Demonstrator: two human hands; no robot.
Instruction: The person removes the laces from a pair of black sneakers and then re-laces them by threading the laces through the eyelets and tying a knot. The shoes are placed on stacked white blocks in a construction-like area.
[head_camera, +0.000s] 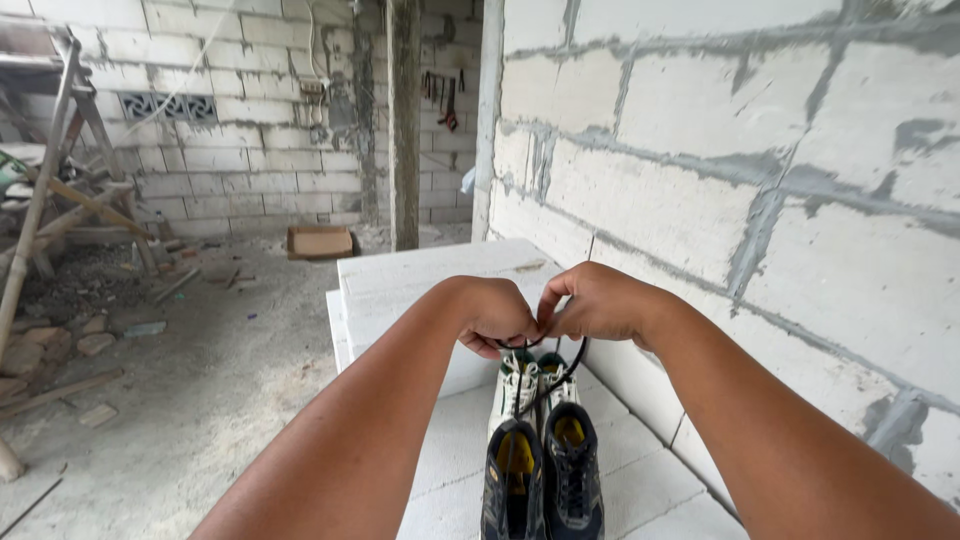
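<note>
Both hands (545, 310) pinching black laces (550, 385), shoes (540, 470) below

The black cord (560, 375) vanishes inside both hands' grip; below it, the dark lace-up shoes (545, 480) are cropped by the bottom edge.

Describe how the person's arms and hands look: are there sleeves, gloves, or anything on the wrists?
Both forearms are bare as far as the frame shows, with no sleeves visible. The left hand and right hand wear no gloves. No watch, ring or band is visible.
</note>
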